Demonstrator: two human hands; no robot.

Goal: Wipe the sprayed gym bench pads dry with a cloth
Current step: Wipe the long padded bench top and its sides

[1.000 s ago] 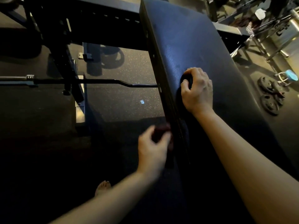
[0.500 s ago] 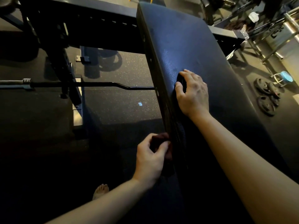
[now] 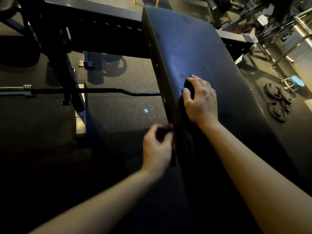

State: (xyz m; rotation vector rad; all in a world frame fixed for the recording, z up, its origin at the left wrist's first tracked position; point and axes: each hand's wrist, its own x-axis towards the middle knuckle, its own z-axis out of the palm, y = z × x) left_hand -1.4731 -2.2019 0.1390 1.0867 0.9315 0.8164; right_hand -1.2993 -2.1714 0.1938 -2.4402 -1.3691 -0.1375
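The black padded bench runs from the near right up toward the top middle, with a faint sheen on its leather. My right hand lies on the pad near its left edge, fingers curled over a small dark cloth that is mostly hidden beneath them. My left hand is beside the pad's left side, fingers curled round a dark reddish object. That object is blurred and too dark to identify.
A black curl bar lies across the speckled rubber floor at left. A dark rack frame crosses behind the bench. Weight plates and a blue-topped stool sit on the floor at right.
My left hand has shifted forward along the bench's side and is blurred now. My right hand has barely moved on the pad.
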